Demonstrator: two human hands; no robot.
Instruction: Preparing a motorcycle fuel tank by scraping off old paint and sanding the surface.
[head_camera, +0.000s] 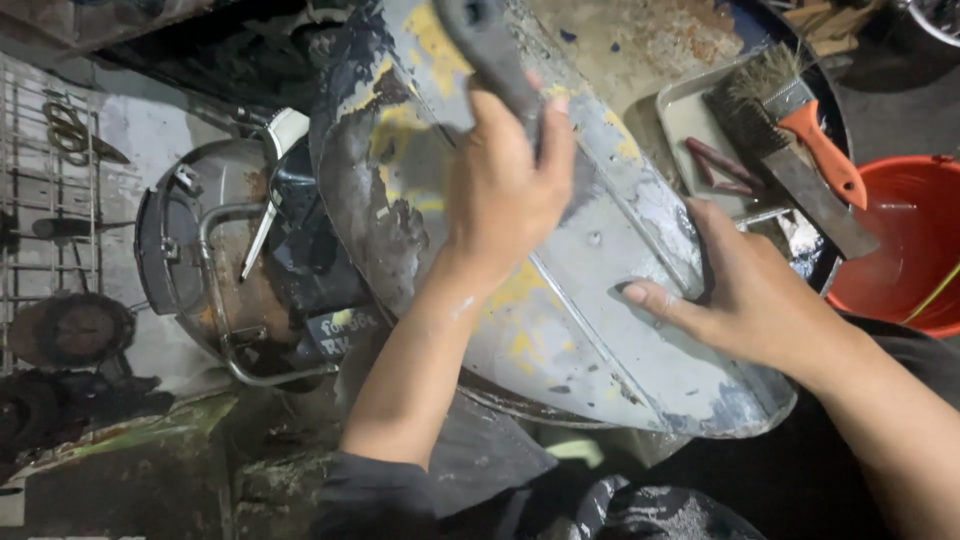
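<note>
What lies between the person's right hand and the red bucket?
In the head view, between the right hand and the red bucket lies a flat metal scraper blade, beside an orange-handled brush resting on a tray.

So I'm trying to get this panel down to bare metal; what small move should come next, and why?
Probably draw the dark tool in the left hand down over the yellow paint patch just below it. The curved metal panel is mostly bare grey near the right hand, which presses on it, while yellow and dark patches remain around the left hand.
</note>
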